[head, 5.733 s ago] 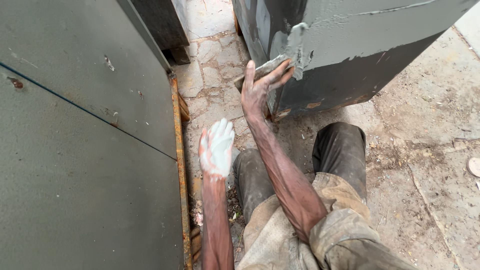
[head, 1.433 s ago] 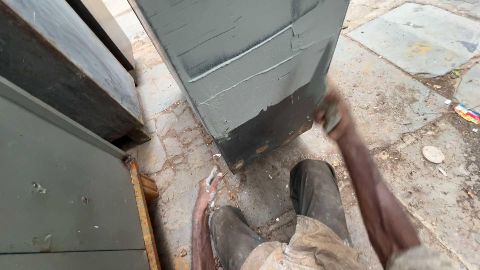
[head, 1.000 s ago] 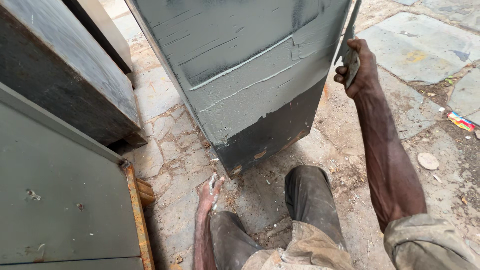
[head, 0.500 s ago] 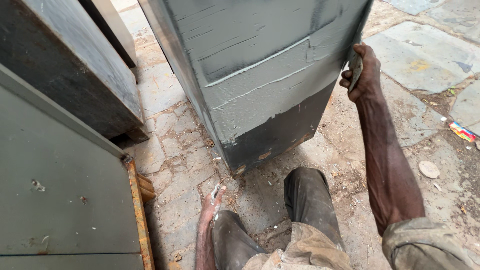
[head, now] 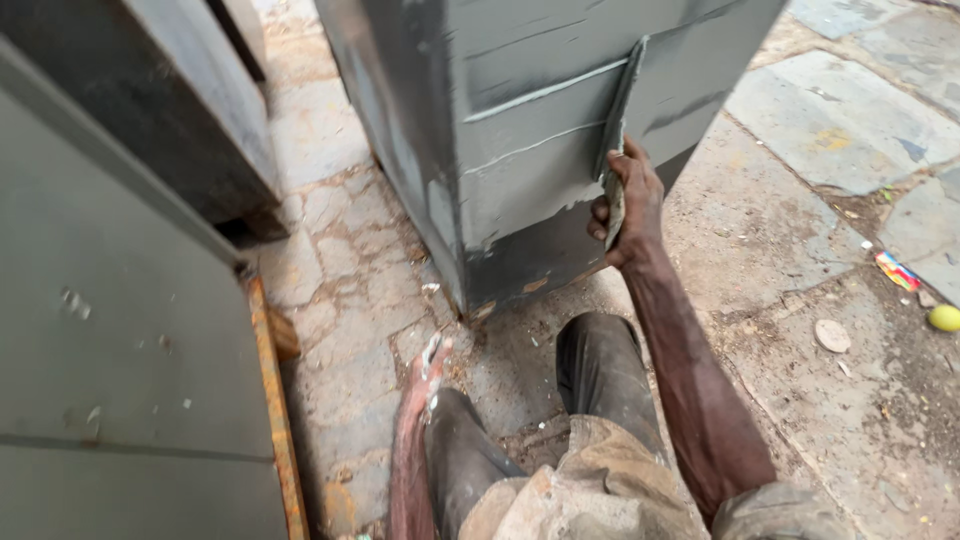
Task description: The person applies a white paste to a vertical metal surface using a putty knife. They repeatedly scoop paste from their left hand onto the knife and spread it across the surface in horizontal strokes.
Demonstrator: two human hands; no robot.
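Right hand [head: 628, 205] moved inward across grey cabinet [head: 540, 130]

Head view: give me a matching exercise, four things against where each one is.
Things:
1. right hand
2. left hand
3. yellow ball-like thing
4. rusty orange metal edge

Places:
a. on the stone floor at the far right
b. along the grey panel at the left
c. against the grey metal cabinet, holding a flat scraper
d. low by the knee, smeared with white paste

Pairs: 1-c, 2-d, 3-a, 4-b
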